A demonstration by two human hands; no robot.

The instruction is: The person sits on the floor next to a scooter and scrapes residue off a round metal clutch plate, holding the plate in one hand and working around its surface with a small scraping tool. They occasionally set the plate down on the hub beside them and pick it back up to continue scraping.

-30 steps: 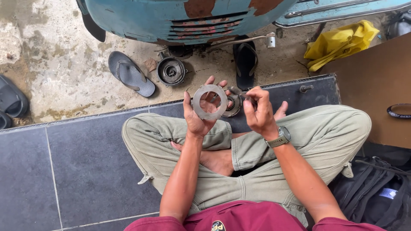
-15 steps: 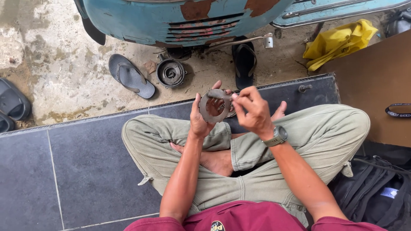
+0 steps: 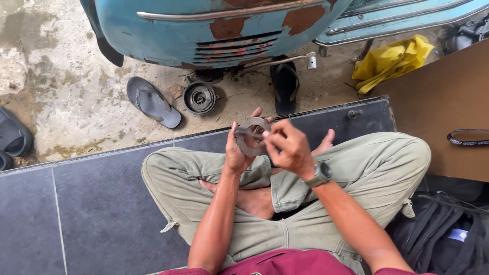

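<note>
I sit cross-legged on dark floor tiles. My left hand (image 3: 238, 152) holds up a flat grey metal ring plate (image 3: 250, 133), fingers wrapped around its left edge. My right hand (image 3: 286, 147), with a wristwatch on the wrist, pinches a small thin metal tool or piece (image 3: 248, 133) that lies across the ring's hole. The two hands meet above my knees. What exactly the right fingers hold is too small to tell.
A round metal drum-like part (image 3: 199, 97) lies on the concrete beside a grey sandal (image 3: 153, 102) and a black sandal (image 3: 284, 84). A rusty blue scooter body (image 3: 214, 30) stands beyond. Yellow cloth (image 3: 392, 60), a brown board (image 3: 448, 102) and a black bag (image 3: 448, 234) are at right.
The ring plate went from facing me flat to being tilted, then back upright. My right hand moved left onto the ring's middle, bringing the thin piece across its hole.
</note>
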